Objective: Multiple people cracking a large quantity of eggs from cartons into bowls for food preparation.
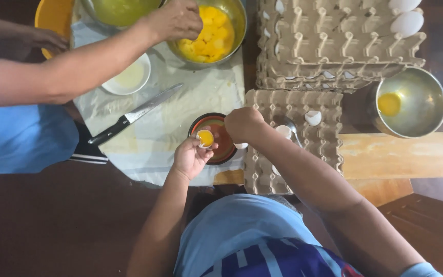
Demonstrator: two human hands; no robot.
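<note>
The left hand (190, 156) held a white half eggshell with a yellow yolk in it (205, 138), right over the small dark round bowl (222, 137) near the front edge of the bench. The right hand (243, 124) was closed around another white shell piece (241, 145) just beside that bowl. At the back edge, another person's hand (176, 19) reached into a shiny metal bowl of yellow yolks (212, 28).

head view | worn overhead | faces straight down | close above the table (180, 123)

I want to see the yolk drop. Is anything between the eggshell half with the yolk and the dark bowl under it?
Nothing visible. The left hand holds the eggshell half right over the dark bowl, with only air between them.
</note>
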